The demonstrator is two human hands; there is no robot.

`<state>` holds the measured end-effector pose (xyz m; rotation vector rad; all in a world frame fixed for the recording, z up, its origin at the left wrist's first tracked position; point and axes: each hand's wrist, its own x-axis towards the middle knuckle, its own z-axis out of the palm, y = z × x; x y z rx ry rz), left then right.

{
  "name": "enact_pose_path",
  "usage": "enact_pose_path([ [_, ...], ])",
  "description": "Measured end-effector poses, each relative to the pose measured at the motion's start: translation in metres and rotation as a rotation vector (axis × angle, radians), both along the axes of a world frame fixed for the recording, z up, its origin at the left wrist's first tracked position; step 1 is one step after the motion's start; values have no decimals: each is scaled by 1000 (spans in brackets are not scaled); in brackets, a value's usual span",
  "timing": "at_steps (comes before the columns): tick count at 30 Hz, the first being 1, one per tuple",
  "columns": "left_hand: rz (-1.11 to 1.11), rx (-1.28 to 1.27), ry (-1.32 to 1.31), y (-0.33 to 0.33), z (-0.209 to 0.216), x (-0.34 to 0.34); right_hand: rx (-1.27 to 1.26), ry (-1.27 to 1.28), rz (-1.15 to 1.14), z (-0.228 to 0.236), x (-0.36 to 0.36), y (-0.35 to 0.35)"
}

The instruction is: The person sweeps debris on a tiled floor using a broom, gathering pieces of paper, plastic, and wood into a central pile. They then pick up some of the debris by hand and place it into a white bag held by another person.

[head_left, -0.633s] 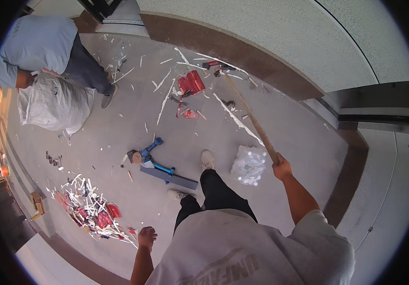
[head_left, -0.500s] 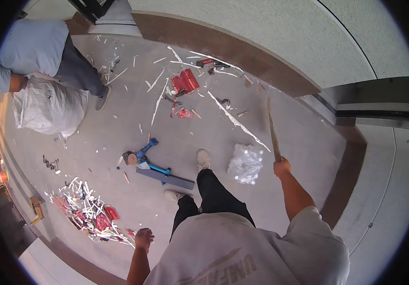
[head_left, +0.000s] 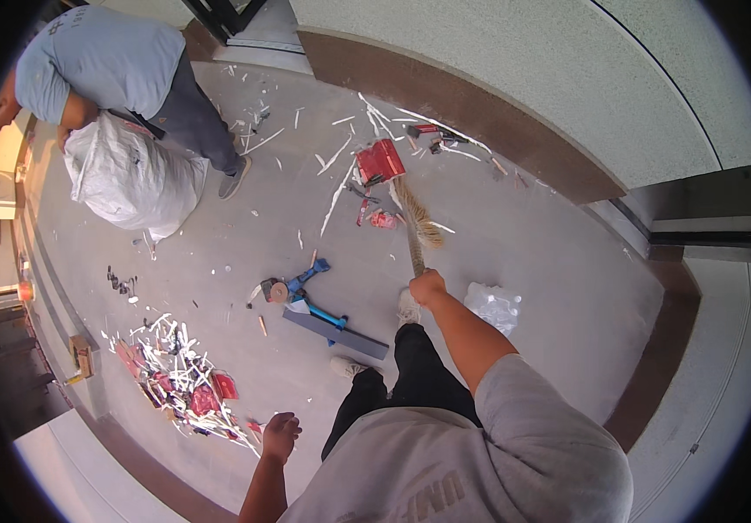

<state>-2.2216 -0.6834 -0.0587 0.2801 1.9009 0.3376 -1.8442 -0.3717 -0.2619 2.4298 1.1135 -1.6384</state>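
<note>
My right hand point(head_left: 428, 286) grips the handle of a straw broom point(head_left: 415, 218). The broom's bristles fan out over the floor beside a crumpled red sheet point(head_left: 379, 161) and scattered white strips. My left hand point(head_left: 280, 436) hangs low at my side, holding nothing, its fingers loosely curled and a little apart. Nearest to it lies a heap of white strips and red scraps point(head_left: 192, 383). Past my right forearm, which partly covers it, is a clear plastic pack of bottles point(head_left: 496, 307).
A blue cordless power tool point(head_left: 310, 272) lies by a long grey bar point(head_left: 336, 333) before my feet. At the far left a co-worker point(head_left: 122, 61) bends over a big white sack point(head_left: 136, 179). Several white strips and dark scraps lie along the wall base point(head_left: 445, 87).
My right hand has swung the broom leftward, bringing its bristles to the red sheet. The view has shifted a little. The co-worker leans further over the sack.
</note>
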Motion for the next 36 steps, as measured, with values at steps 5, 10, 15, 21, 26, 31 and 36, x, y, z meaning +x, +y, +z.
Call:
enact_pose_path([
  [5, 73, -10, 5, -58, -12, -51, 24, 51, 254, -17, -103, -8],
  [10, 159, -40, 7, -120, -34, -95, 75, 170, 297, 42, -118, -22],
  [15, 351, -70, -60, -170, -75, -139, 244, -137, 363, 79, -50, -72],
  [21, 85, 31, -194, -223, -160, -213, 151, -376, -4, 67, 98, -87],
  [26, -620, 271, 25, -152, -177, -182, -56, -414, -625, 5, 241, -32],
  [31, -258, -9, -15, 14, -98, -58, -72, -361, -1002, -16, 328, 79],
  [36, -130, -10, -57, 214, -33, 51, -40, -304, -545, -33, 282, 198],
])
